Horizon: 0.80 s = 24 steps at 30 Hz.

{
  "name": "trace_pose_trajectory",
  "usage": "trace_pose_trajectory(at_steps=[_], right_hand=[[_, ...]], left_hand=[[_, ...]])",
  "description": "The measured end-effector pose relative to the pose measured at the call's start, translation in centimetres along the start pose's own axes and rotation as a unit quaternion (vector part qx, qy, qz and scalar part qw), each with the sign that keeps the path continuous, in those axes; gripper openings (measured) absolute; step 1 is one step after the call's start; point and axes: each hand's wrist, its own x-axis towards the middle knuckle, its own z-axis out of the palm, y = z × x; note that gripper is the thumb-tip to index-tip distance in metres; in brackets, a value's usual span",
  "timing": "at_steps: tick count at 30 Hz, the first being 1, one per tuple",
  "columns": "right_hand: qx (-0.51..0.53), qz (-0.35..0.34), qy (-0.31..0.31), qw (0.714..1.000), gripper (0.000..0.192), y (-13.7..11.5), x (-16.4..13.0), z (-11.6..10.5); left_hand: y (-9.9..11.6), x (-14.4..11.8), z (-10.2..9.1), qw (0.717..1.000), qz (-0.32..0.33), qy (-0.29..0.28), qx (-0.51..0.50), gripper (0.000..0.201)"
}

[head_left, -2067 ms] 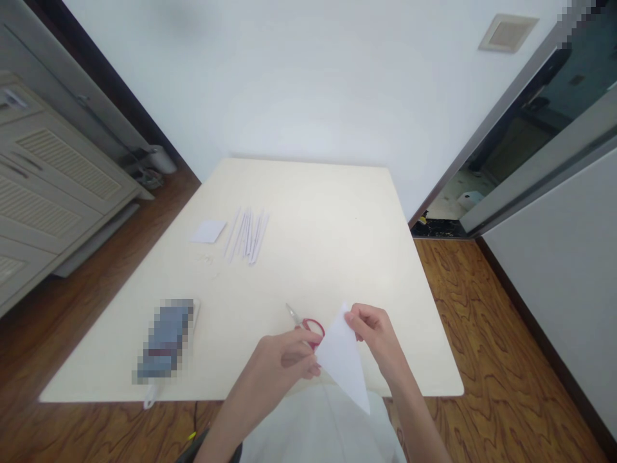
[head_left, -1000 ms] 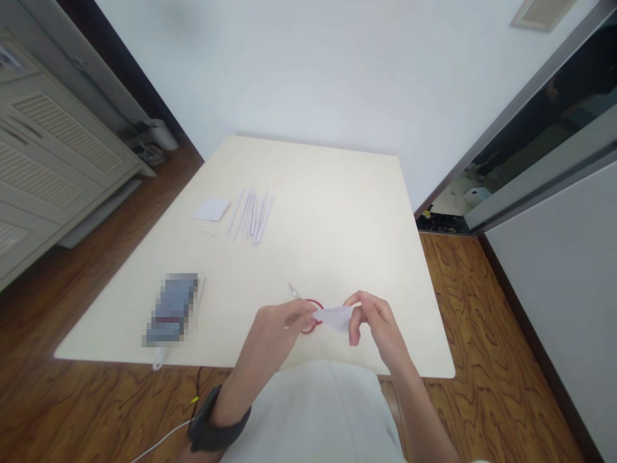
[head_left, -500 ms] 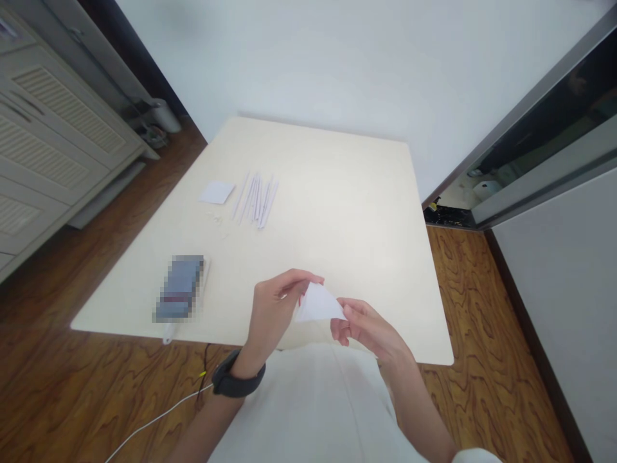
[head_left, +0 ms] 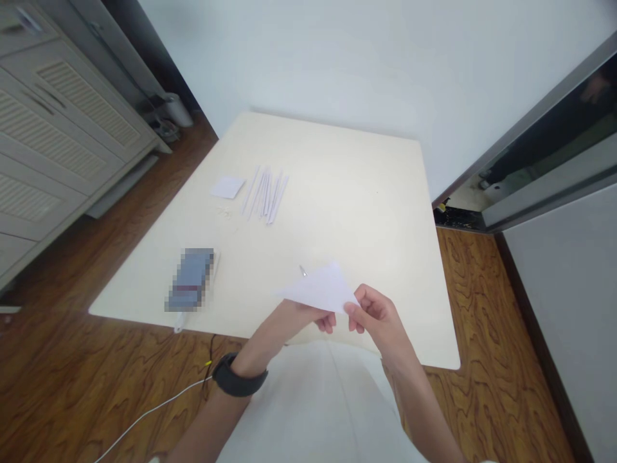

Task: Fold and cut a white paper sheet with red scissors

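Both hands hold a white paper triangle (head_left: 321, 288) flat above the near edge of the cream table (head_left: 347, 212). My left hand (head_left: 294, 319), with a black watch on its wrist, grips the paper from below at its near left edge. My right hand (head_left: 376, 315) pinches its near right corner. Just the metal tip of the scissors (head_left: 303, 271) pokes out from behind the paper; their handles are hidden.
Several thin white paper strips (head_left: 267, 191) and a small white paper square (head_left: 227, 187) lie at the table's far left. A blurred blue object (head_left: 190, 280) rests near the left front edge. A cabinet (head_left: 53, 128) stands at left, a doorway (head_left: 540, 161) at right.
The paper was turned and flipped between my hands and is now held out flat. The view shifted, so the table sits a little higher and to the right.
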Motion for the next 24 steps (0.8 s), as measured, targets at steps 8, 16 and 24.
trace_pose_trajectory(at_steps=[8,16,24], right_hand=[[-0.012,-0.019,0.027,0.999,0.021,-1.4,-1.4,0.1],[0.071,-0.022,0.009,0.997,0.022,-1.1,-1.9,0.5],[0.094,-0.037,-0.001,0.995,0.022,0.6,-2.2,2.6]], left_hand=[[-0.9,-1.2,0.7,0.997,0.050,-0.055,-0.027,0.039],[-1.5,-1.9,0.6,0.997,0.066,0.037,-0.007,0.029],[-1.7,-2.2,1.8,0.995,0.081,0.045,-0.027,0.026]])
